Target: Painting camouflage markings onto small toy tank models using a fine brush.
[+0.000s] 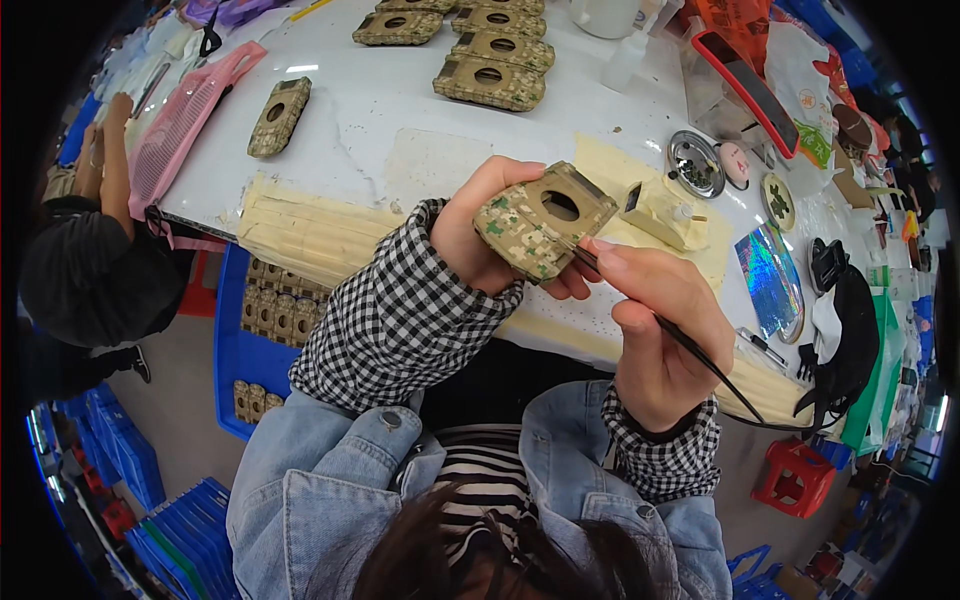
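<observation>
In the head view, with the clock centred on the camouflage shell in the left hand and twelve at the top, a white counter spread out ahead. Similar shells stood in stacked rows at eleven o'clock, and a lone shell lay toward ten. Beyond it, between nine and ten, was a pink mesh basket. Another person sat at nine, and a blue tray of more shells lay low at eight. At three a pale yellow block stood just beside the held shell, crowding that side. A round metal dish and a red-edged phone were at two, a shiny iridescent sheet between three and four

The left hand had its grip closed around the shell, lifted above the counter's near edge, thumb on top. The right hand pinched a slim dark tool between thumb and fingers; its tip was at the shell's four o'clock edge, though I could not tell whether it touched
</observation>
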A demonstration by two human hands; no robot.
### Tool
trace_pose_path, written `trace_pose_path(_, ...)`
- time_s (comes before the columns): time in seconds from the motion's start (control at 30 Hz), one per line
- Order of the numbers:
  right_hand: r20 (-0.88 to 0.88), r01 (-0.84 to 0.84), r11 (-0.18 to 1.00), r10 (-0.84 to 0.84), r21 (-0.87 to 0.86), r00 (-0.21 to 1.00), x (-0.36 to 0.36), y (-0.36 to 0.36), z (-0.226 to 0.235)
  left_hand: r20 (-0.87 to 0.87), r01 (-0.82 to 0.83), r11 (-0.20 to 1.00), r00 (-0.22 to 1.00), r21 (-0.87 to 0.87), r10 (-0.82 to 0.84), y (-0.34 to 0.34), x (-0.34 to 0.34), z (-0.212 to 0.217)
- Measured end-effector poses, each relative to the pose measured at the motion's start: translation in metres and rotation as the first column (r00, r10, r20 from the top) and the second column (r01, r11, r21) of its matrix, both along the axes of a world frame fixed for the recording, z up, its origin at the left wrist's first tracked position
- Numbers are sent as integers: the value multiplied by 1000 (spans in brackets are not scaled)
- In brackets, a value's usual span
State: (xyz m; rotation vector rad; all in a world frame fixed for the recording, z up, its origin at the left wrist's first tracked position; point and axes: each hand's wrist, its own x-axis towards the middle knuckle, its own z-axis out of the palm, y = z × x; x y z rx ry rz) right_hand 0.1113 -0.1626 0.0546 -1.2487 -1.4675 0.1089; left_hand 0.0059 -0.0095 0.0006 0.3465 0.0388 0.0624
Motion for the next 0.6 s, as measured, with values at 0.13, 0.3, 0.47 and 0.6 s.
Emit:
trace_pose_path(0.13,7,5,1000,-5,0,1000,0,0,-1,2,5,1000,1000,-23,-5,0,1,0)
trace_pose_path(0.3,16,-9,1000,9,-6,1000,1,0,-2,-49,-22,1000,999,19,23,-1,0,1)
trace_pose_path(0.47,11,-19,1000,19,-10,1000,1,0,-3,-49,-17,1000,999,15,18,0,0,1)
trace_pose_path(0.6,35,-13,1000,13,-16,999,2,0,-1,-48,-18,1000,999,17,19,0,1,0)
